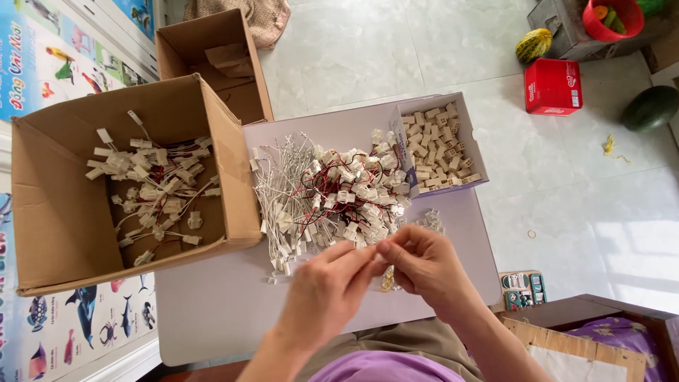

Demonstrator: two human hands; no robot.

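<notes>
Two bare hands meet at the near edge of a pale lilac board: the left hand and the right hand bring their fingertips together, each grip pinched nearly shut on a small wired connector held between them, too small to make out in detail. Just beyond the fingers lies a heap of white connectors with red, black and white wires, spread over the board. At the board's far right corner sits a shallow open box filled with cream plastic connector housings. To the left, touching the board, a large cardboard box holds more wired connectors; a second, smaller cardboard box stands behind it. On the tiled floor beyond rests a red carton.
</notes>
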